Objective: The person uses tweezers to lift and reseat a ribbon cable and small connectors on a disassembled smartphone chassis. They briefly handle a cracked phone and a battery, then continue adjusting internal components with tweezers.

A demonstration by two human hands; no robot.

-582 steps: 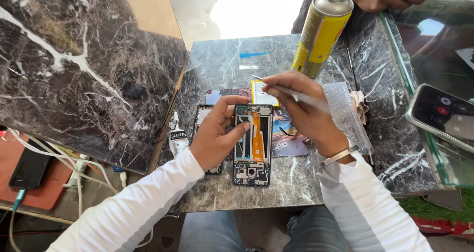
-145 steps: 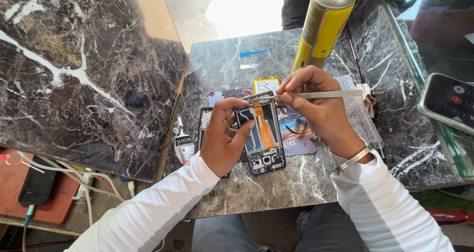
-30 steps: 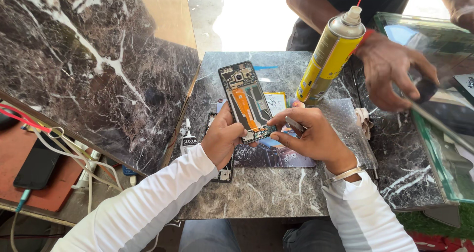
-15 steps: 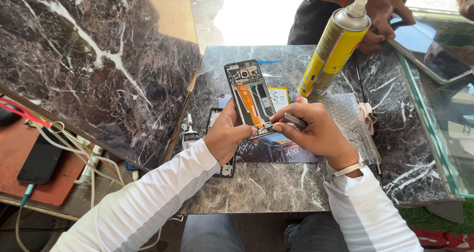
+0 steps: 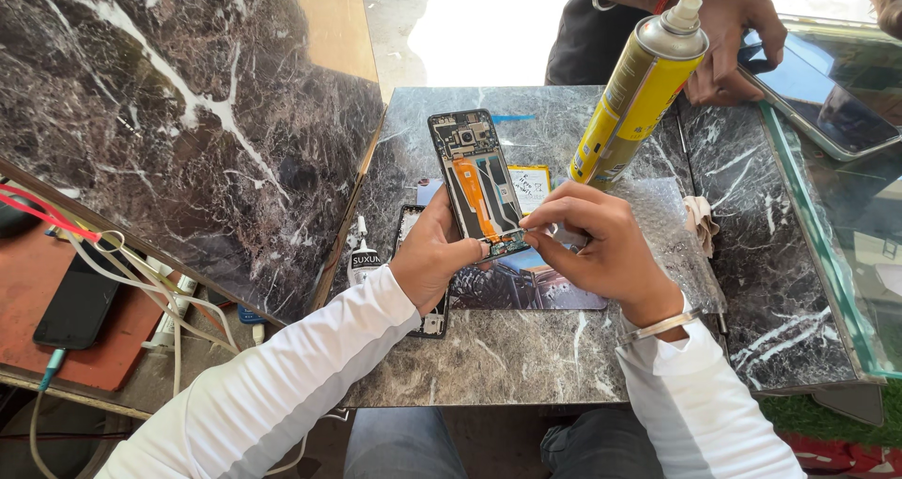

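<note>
Gripping the opened phone (image 5: 476,183) at its lower end, the left hand (image 5: 434,258) closed around its left edge and held it tilted up off the marble table (image 5: 526,366), camera end toward 12 o'clock. An orange strip ran down the phone's exposed inside. The right hand (image 5: 601,244) pinched shut on the phone's bottom edge, fingertips (image 5: 536,238) meeting it from 3 o'clock; whether a tool sat between them could not be told. Under both hands lay a dark flat panel (image 5: 526,286), and a second dark phone part (image 5: 434,321) showed beneath the left wrist. A small white glue bottle (image 5: 363,258) lay at 9 o'clock of the left hand. At 1 o'clock a yellow spray can (image 5: 639,99) stood tilted, near another person's hand (image 5: 738,28) resting on a phone (image 5: 817,99) at the table's far right.
</note>
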